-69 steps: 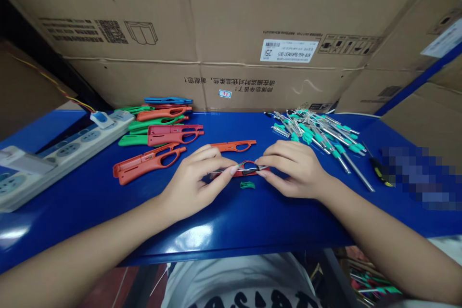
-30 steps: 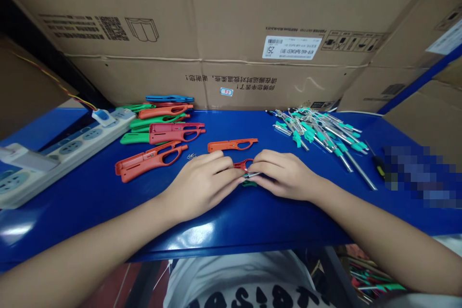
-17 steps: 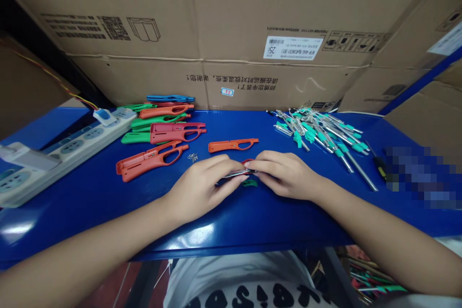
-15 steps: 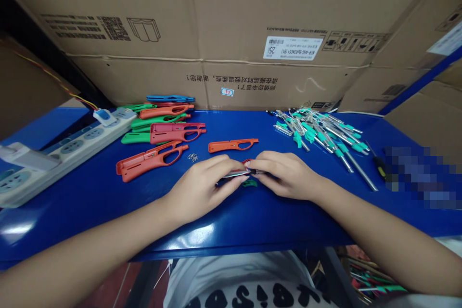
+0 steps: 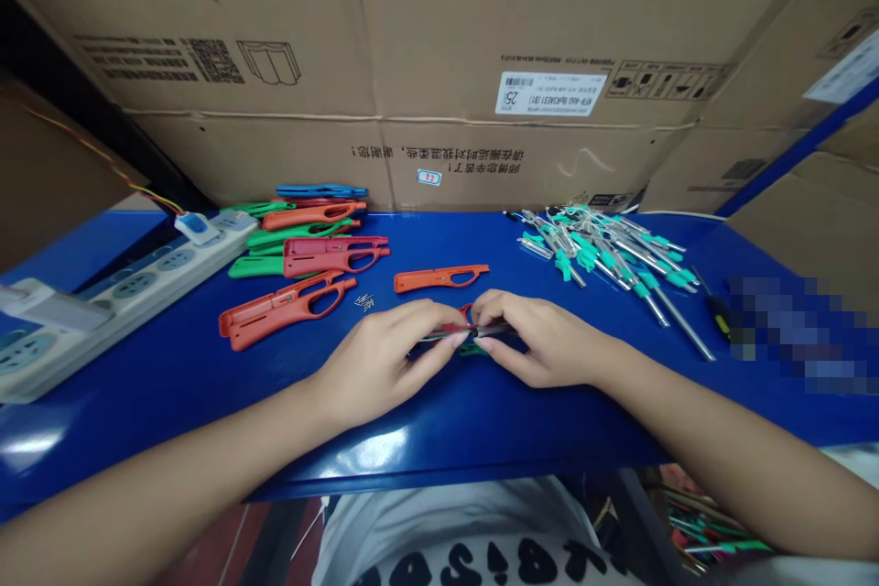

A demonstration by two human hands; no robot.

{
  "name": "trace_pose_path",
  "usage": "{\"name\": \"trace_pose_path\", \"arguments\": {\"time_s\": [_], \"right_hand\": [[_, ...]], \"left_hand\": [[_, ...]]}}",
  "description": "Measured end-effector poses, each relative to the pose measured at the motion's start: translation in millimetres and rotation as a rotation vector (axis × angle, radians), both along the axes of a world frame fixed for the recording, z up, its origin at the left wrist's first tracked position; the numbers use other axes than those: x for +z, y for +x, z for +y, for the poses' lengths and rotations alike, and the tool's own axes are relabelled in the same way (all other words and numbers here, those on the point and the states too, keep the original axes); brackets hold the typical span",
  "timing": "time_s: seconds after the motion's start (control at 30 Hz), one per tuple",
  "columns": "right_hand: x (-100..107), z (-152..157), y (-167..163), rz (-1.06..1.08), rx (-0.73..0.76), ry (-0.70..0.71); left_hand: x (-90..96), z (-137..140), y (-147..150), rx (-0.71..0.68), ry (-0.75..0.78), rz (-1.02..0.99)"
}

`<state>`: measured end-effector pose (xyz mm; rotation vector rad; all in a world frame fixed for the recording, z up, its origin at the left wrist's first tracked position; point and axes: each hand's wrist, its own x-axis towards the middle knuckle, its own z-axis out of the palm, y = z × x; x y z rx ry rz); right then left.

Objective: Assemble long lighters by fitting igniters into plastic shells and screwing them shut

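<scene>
My left hand (image 5: 391,352) is closed in a pinch on a thin, pale and reddish lighter part (image 5: 450,330), mostly covered by the fingers. Facing it, my right hand (image 5: 539,339) pinches a slim lighter tube (image 5: 498,329) with a small dark piece at its inner end. The fingertips of both hands almost meet there. Behind them shows a bit of a red lighter shell (image 5: 467,309). A small green piece (image 5: 472,350) lies just under the fingers. Beyond my hands rests an orange lighter shell half (image 5: 412,280).
Several coloured lighter shells (image 5: 336,256) are stacked at the left, with small screws (image 5: 365,301) near them. A power strip (image 5: 144,284) runs along the left edge. Metal lighter tubes with green parts (image 5: 611,247) lie heaped at the right, near a screwdriver (image 5: 718,316). Cardboard (image 5: 275,146) stands behind.
The fingertips of both hands have shifted slightly, and more of the held tube and its dark piece now shows. My right thumb has moved a little lower. The view has shifted slightly.
</scene>
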<state>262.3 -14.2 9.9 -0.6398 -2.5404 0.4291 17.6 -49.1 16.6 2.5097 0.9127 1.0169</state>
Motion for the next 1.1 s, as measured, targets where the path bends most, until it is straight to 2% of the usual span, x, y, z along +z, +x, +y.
{"name": "trace_pose_path", "arguments": {"time_s": [0.17,0.37,0.63,0.77,0.97,1.1], "right_hand": [[-0.7,1.0,-1.7,0.018,0.014,0.008],[1.8,3.8,-3.8,0.025,0.030,0.120],[3.3,0.4,-2.8,0.071,0.057,0.077],[2.7,0.6,-3.1,0.052,0.061,0.122],[4.1,1.3,-4.2,-0.075,0.047,0.300],[3.4,1.1,-3.7,-0.113,0.031,0.242]], "left_hand": [[-3.7,1.8,-1.9,-0.008,0.073,0.020],[-4.0,3.0,-2.3,0.009,0.121,0.001],[-3.2,4.9,-1.2,0.006,0.130,-0.050],[-3.8,5.4,-2.8,0.007,0.104,-0.053],[-4.5,6.7,-1.4,-0.002,0.042,-0.050],[-3.8,7.3,1.8,0.021,-0.035,-0.056]]}}
